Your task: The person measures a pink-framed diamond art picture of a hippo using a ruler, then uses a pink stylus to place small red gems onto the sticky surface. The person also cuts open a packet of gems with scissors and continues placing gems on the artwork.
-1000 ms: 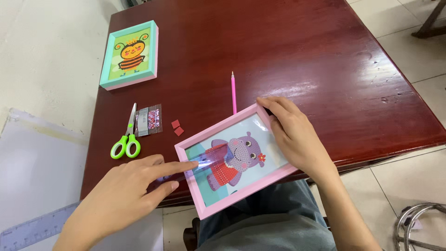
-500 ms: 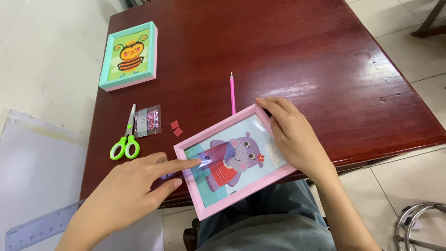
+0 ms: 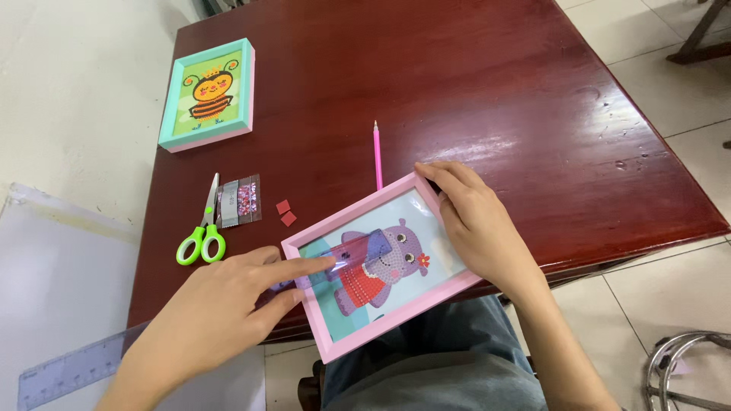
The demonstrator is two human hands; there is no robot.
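— Across the dark red worktop (image 3: 487, 84), how much room is open?

— Most of the middle and far right is bare. Its near edge runs under a pink frame (image 3: 381, 266), which overhangs that edge toward the lap.

— And the hands?

— Left hand (image 3: 221, 312) lies flat and open, index finger stretched onto the frame's picture, tip on a strip of clear film (image 3: 352, 251); it grips nothing. Right hand (image 3: 476, 224) rests open over the frame's right edge, fingertips curled at its top corner, steadying rather than clasping.

— What else is near?

— A teal frame (image 3: 207, 95) with a bee sits at the far left corner, well apart. Green scissors (image 3: 204, 228) lie near the left edge, a small packet (image 3: 240, 200) just beside them, two red squares (image 3: 285, 212) next. A pink pen (image 3: 377, 154) points away, its near end meeting the frame's top edge.
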